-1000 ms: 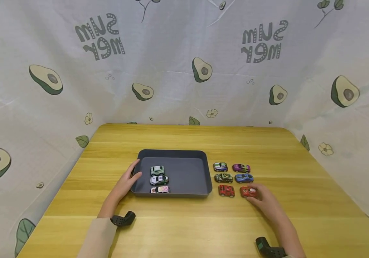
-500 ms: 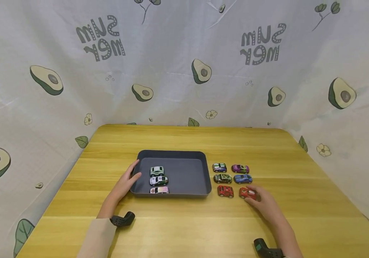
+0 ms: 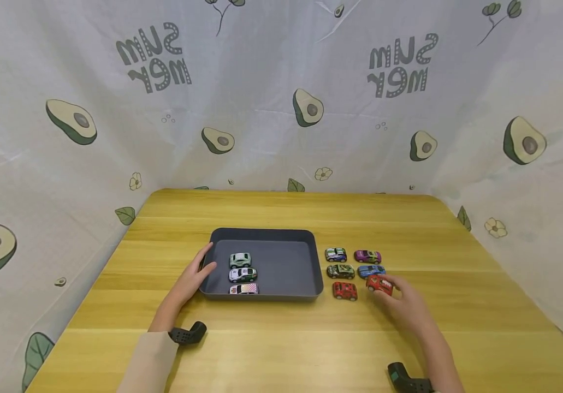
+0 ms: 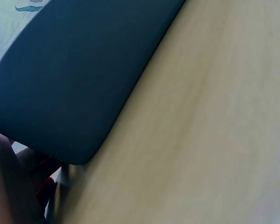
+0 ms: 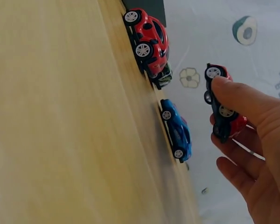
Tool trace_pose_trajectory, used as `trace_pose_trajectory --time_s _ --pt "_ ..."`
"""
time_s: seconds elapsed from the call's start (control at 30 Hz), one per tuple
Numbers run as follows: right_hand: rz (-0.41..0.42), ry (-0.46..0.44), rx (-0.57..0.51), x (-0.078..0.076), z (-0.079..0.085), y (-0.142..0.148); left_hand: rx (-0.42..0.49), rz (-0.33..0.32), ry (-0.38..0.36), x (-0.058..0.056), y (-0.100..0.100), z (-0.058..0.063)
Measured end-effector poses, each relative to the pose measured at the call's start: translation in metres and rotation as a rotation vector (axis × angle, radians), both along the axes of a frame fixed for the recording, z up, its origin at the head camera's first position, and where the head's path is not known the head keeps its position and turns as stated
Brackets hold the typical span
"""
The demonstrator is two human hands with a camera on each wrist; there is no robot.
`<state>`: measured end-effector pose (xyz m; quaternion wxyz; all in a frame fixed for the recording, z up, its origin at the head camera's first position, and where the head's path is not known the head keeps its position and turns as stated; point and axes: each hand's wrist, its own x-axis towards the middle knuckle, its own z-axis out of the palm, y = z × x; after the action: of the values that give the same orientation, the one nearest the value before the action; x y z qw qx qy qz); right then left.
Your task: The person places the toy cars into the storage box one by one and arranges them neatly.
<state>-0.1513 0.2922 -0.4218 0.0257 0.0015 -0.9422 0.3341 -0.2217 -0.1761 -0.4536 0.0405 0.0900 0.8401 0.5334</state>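
My right hand (image 3: 406,303) pinches a small red toy car (image 3: 378,284) between thumb and fingers. In the right wrist view this toy car (image 5: 226,112) is lifted off the table, its wheels and underside showing. My left hand (image 3: 194,278) holds the left side of a dark grey tray (image 3: 291,298), thumb over the rim and fingers along the outer wall. The left wrist view shows the tray's outside (image 4: 79,79), with the fingers partly hidden at its corner. Inside the tray, a pale green car (image 3: 239,260), a white-and-green car (image 3: 242,274) and a pink-and-white car (image 3: 244,289) form a column at left.
Right of the tray stand a red-and-black car (image 3: 344,290), a camouflage car (image 3: 341,271), a white-green-blue car (image 3: 336,254), a purple car (image 3: 367,256) and a blue car (image 3: 372,271). All rest on a wooden table (image 3: 281,349). An avocado-print curtain (image 3: 261,109) hangs behind and at both sides.
My right hand has raised the red toy car off the table, up toward the blue car in the head view. The left hand and the tray stay where they were.
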Motion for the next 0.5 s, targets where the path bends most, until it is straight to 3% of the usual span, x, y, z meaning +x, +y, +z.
trace_pose_trajectory --time_s 0.2,0.5 --pt "0.032 0.091 0.076 -0.002 0.012 -0.009 -0.002 -0.01 -0.029 0.018 0.009 0.03" --pt "0.062 0.144 0.095 -0.016 0.028 -0.03 0.0 -0.006 -0.039 0.018 0.01 0.033"
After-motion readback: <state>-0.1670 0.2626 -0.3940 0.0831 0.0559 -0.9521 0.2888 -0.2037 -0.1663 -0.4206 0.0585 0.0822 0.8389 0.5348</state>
